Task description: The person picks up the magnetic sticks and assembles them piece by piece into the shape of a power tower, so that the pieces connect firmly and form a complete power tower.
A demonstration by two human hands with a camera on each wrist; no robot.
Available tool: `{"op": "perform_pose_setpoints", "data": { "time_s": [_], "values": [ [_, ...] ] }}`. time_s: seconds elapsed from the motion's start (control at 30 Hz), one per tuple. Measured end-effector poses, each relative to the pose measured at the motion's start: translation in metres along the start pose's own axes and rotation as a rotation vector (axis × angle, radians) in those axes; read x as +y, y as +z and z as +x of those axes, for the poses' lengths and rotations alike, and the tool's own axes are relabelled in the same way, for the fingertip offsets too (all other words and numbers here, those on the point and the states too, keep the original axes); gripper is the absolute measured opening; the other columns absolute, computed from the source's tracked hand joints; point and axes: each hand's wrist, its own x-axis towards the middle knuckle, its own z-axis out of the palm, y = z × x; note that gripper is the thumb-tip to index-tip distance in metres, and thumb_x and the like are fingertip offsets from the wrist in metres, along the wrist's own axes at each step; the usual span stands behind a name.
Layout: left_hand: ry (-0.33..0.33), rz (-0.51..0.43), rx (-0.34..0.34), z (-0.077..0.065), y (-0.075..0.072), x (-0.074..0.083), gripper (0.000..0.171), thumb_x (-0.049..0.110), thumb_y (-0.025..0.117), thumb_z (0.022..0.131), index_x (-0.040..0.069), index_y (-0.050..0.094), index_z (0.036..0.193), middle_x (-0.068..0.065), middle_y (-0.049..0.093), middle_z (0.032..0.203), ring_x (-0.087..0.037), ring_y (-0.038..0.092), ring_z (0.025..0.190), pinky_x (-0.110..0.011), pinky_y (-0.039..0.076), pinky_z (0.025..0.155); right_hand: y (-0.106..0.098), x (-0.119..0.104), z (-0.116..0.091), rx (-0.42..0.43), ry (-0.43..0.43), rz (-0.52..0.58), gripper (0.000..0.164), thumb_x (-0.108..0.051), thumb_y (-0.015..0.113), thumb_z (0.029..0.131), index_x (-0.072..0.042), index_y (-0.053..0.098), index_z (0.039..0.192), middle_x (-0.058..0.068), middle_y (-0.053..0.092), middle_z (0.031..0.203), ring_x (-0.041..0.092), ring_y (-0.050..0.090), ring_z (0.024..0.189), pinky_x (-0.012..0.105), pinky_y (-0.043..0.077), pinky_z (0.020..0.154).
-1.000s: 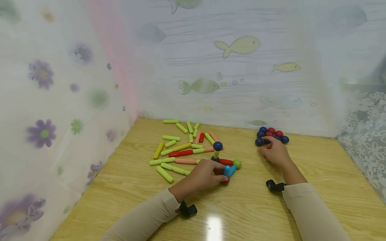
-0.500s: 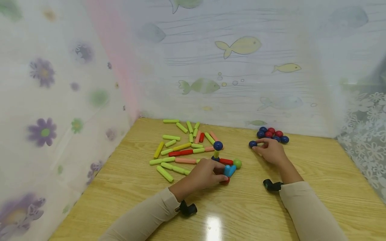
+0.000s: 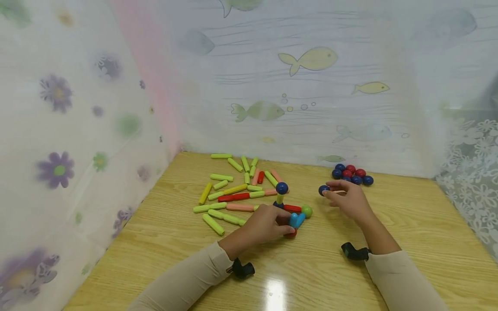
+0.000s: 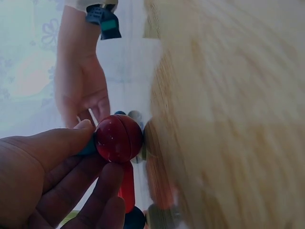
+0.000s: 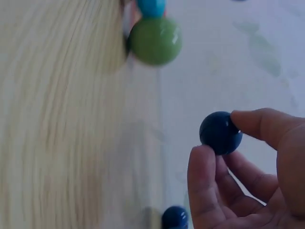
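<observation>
In the middle of the head view, the left hand [image 3: 264, 226] is pinching a standing blue stick [image 3: 293, 220] with its thumb and fingers. The light blue stick is standing up by a red ball [image 4: 119, 138]. In the left wrist view, that red ball is looking big and shiny, right beside the fingertips.

A slanting blue stick [image 3: 301, 220] is reaching from near the red ball up to a green ball [image 3: 307, 211]. A red stick [image 3: 292, 208] is lying from the green ball across to a low blue ball [image 3: 278, 204]. A short yellow stick [image 3: 280, 199] is standing on that one, and a top blue ball [image 3: 282, 188] is sitting on its tip.

Right of the middle, the right hand [image 3: 352, 201] is pinching a dark blue ball [image 5: 220, 133] between its thumb and fingers. That ball is staying apart from the green ball, being higher up and to the right of it.

Farther up on the right, some loose balls [image 3: 347, 174], red and dark blue, are sitting close together. Left of the middle, many loose sticks [image 3: 235, 197], green, yellow, red and pinkish orange, are lying on the wooden table [image 3: 303, 268]. Painted fish are showing on the back wall [image 3: 233, 77], and purple flowers are covering the left wall [image 3: 56, 168].
</observation>
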Motion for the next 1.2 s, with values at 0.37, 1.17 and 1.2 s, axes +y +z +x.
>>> {"op": "perform_pose_setpoints", "data": {
  "time_s": [0.37,1.17,1.2],
  "values": [
    [0.035,0.037,0.002,-0.002,-0.001,0.002,0.006,0.029,0.076,0.096,0.024,0.079,0.098,0.017,0.068,0.075,0.002,0.057,0.066,-0.016,0.044,0.057,0.031,-0.031,-0.030,-0.069,-0.217,0.071,0.033,-0.033,0.075,0.097,-0.016,0.074,0.125,0.009,0.073,0.120,0.014,0.069,0.101,0.032,0.061,0.081],
    [0.043,0.108,0.025,-0.002,0.001,0.002,0.018,0.030,0.084,0.089,0.020,0.078,0.103,0.013,0.075,0.093,0.002,0.065,0.083,-0.017,0.052,0.074,0.037,-0.031,-0.038,-0.183,-0.458,-0.064,0.039,0.003,0.063,0.095,-0.010,0.069,0.132,0.010,0.064,0.140,0.036,0.058,0.131,0.063,0.050,0.100],
    [0.038,0.105,0.024,-0.002,0.000,0.001,0.019,0.029,0.084,0.089,0.020,0.078,0.105,0.012,0.075,0.095,0.001,0.066,0.084,-0.017,0.052,0.075,0.035,-0.029,-0.037,-0.183,-0.436,-0.089,0.038,0.003,0.063,0.095,-0.009,0.070,0.130,0.012,0.063,0.140,0.038,0.057,0.131,0.065,0.050,0.100]
  ]
}}
